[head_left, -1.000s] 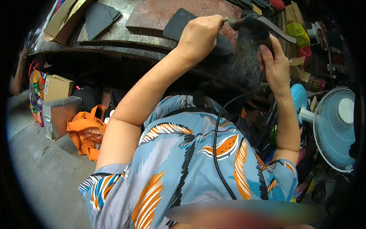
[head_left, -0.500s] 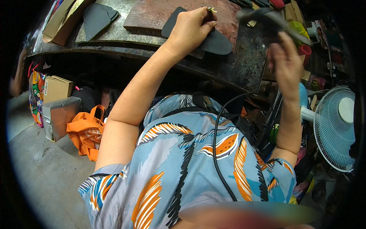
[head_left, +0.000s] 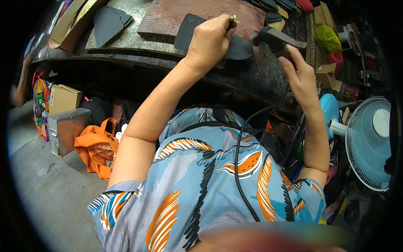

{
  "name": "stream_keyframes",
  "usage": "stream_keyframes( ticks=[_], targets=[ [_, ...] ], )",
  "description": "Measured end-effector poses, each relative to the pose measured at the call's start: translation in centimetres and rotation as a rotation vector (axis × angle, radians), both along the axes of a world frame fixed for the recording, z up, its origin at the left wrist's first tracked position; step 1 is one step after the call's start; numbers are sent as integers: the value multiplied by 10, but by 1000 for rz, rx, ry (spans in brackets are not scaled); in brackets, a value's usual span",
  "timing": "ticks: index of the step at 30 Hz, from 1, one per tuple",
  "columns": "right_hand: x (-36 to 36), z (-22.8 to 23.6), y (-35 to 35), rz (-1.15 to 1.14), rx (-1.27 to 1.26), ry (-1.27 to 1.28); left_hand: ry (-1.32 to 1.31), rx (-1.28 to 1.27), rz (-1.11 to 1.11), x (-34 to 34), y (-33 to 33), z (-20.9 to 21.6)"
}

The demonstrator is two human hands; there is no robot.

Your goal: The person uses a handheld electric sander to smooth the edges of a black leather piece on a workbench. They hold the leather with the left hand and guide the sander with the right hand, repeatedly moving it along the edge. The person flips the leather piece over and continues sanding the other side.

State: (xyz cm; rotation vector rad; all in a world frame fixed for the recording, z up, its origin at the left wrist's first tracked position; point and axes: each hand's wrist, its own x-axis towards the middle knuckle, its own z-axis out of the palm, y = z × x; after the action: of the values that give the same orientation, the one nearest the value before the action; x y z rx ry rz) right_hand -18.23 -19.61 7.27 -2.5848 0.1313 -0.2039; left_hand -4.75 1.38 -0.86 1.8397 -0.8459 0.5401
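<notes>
My left hand (head_left: pixel 210 42) is closed around an upright metal punch (head_left: pixel 231 18), whose top end and a bit of yellow show above the fist; its lower end is hidden. Beneath that hand lies a dark grey sole-shaped piece (head_left: pixel 240 48), with its wider end showing left of the fist. It rests over the near edge of a thick reddish-brown board (head_left: pixel 161 21). To the right, my right hand (head_left: pixel 301 75) grips a dark hammer (head_left: pixel 279 38), slightly blurred. The hammer's head is apart from the punch, at its right.
More dark cut pieces (head_left: pixel 110 24) lie on the bench at left, beside an open cardboard box (head_left: pixel 69 25). Dark pieces are stacked at the back right. A blue fan (head_left: pixel 369 143) stands at my right. An orange bag (head_left: pixel 96 147) and a metal case (head_left: pixel 69 130) are on the floor at left.
My right hand and the hammer have swung left, the hammer's head coming lower and nearer the punch. My left hand stays almost in place, still gripping the punch.
</notes>
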Motion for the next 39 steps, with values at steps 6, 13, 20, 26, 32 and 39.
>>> stream_keyframes(
  ticks=[6, 13, 20, 26, 32, 39],
  targets=[
    [6, -13, 5, 10, -178, 63, 360, -122, -57, 3, 7, 1],
    [5, -21, -4, -24, -128, 148, 340, -92, -84, 8, 7, 0],
    [12, 60, 29, 150, 335, -393, 200, -3, -106, 9, 7, 1],
    [13, 24, 24, 107, 222, -236, -113, 116, -61, 1, -10, 3],
    [6, -12, -2, 2, -174, 41, 252, -103, -51, 3, -5, 0],
    [6, -26, 0, -8, -184, 46, 286, -144, -70, 7, -5, -2]
  ],
)
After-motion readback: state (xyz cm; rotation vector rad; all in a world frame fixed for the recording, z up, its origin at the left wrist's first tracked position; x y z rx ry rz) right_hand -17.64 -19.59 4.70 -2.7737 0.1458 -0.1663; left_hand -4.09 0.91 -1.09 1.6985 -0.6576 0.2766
